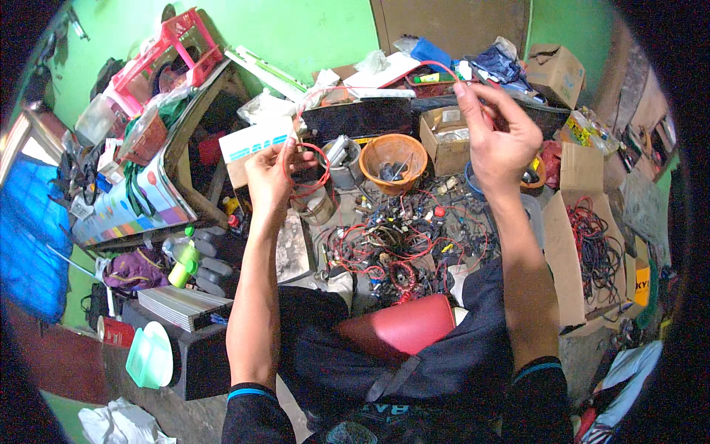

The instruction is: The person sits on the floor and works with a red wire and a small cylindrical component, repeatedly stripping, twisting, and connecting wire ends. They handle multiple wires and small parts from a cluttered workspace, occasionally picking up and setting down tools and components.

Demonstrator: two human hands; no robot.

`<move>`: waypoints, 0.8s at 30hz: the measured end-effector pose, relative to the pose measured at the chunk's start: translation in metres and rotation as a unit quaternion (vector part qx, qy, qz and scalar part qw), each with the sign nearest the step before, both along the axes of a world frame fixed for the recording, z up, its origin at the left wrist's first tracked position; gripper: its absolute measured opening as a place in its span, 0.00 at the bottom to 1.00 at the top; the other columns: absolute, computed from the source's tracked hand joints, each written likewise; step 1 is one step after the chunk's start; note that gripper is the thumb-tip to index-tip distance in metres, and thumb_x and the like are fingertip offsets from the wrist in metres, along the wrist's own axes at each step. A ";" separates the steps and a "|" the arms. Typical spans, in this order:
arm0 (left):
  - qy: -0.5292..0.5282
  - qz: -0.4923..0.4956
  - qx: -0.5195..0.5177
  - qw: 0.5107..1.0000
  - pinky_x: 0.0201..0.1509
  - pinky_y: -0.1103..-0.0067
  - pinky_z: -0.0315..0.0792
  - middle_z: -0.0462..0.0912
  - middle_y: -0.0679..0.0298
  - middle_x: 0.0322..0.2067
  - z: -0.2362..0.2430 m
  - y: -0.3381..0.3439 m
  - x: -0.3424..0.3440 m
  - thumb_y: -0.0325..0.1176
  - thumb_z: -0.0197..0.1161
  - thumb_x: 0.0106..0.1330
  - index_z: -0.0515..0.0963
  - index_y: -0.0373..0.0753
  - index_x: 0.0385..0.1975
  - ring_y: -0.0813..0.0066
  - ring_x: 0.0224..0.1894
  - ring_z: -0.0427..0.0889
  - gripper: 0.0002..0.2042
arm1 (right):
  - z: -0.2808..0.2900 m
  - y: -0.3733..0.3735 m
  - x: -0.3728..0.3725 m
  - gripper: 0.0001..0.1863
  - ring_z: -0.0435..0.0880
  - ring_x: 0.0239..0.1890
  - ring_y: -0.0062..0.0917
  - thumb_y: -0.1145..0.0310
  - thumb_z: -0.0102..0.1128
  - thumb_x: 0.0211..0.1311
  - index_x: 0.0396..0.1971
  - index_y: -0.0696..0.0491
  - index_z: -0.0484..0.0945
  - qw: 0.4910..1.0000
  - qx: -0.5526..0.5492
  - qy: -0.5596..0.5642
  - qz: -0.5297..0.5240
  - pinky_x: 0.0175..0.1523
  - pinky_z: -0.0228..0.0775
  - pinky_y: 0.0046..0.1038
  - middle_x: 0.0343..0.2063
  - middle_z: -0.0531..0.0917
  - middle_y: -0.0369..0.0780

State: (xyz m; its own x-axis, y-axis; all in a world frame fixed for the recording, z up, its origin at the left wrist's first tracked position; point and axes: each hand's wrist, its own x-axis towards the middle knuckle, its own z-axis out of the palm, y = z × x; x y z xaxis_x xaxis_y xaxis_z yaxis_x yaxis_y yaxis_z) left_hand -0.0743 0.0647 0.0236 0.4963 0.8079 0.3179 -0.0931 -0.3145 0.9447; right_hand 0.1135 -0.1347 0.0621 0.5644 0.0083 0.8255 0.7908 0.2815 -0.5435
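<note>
A thin red wire (328,172) is coiled in loops at my left hand (272,176), whose fingers close on it. From there one strand rises and runs across to the right. My right hand (504,140), raised higher, pinches that strand between thumb and fingertips. Below and between my hands a tangle of cables and small electrical parts (399,240) covers the floor, mixed with more red wire. A coiled red cord (403,280) lies at its near edge, in front of a red cushion-like object (399,325) between my legs.
An orange bowl (393,164) with small parts stands beyond the tangle, beside metal cans (345,174). At right, an open cardboard box (560,255) contains red and black cables. A cluttered table (148,207) and a black case (203,366) flank my left.
</note>
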 end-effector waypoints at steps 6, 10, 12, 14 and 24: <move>-0.036 0.005 -0.076 0.996 0.33 0.82 0.76 0.82 0.54 0.28 0.000 0.002 0.002 0.33 0.52 0.67 0.75 0.27 0.34 0.70 0.29 0.83 0.13 | -0.017 0.004 0.010 0.04 0.68 0.14 0.13 0.72 0.68 0.45 0.23 0.55 0.82 0.985 -0.114 -0.126 0.001 0.18 0.58 0.18 0.17 0.80 0.34; -0.072 0.026 -0.053 0.996 0.33 0.82 0.76 0.82 0.53 0.30 0.006 -0.002 0.003 0.33 0.53 0.67 0.75 0.28 0.33 0.70 0.31 0.83 0.11 | -0.021 0.005 0.006 0.06 0.76 0.17 0.18 0.70 0.68 0.44 0.23 0.55 0.82 0.939 -0.214 -0.169 0.210 0.22 0.65 0.22 0.18 0.81 0.38; -0.079 0.011 -0.074 0.994 0.32 0.82 0.76 0.82 0.53 0.30 0.007 -0.006 0.003 0.33 0.52 0.67 0.75 0.29 0.33 0.70 0.31 0.83 0.12 | -0.022 0.008 -0.001 0.06 0.78 0.18 0.20 0.71 0.68 0.44 0.23 0.55 0.82 0.911 -0.247 -0.174 0.282 0.23 0.66 0.23 0.19 0.81 0.39; -0.055 -0.025 -0.073 0.995 0.30 0.84 0.74 0.82 0.53 0.30 0.008 -0.018 0.007 0.34 0.53 0.67 0.75 0.29 0.33 0.71 0.32 0.83 0.12 | -0.025 0.010 -0.017 0.09 0.81 0.21 0.29 0.61 0.66 0.46 0.21 0.51 0.82 0.904 -0.329 -0.151 0.229 0.28 0.71 0.28 0.19 0.81 0.41; -0.117 -0.097 -0.176 0.973 0.12 0.91 0.58 0.82 0.56 0.33 0.015 -0.056 0.021 0.37 0.52 0.68 0.73 0.32 0.36 0.75 0.34 0.83 0.12 | -0.021 0.024 -0.048 0.25 0.74 0.44 0.34 0.72 0.65 0.43 0.45 0.53 0.69 0.951 -0.204 -0.222 0.069 0.48 0.67 0.32 0.40 0.74 0.44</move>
State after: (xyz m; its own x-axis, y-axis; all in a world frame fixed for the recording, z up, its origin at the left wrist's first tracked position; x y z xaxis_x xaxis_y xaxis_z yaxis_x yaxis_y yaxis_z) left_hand -0.0538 0.0084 0.0385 0.5975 0.7855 0.1614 -0.3431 0.0685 0.9368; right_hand 0.0656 -0.1109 0.0414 0.1308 0.4278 0.8944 0.9389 0.2362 -0.2503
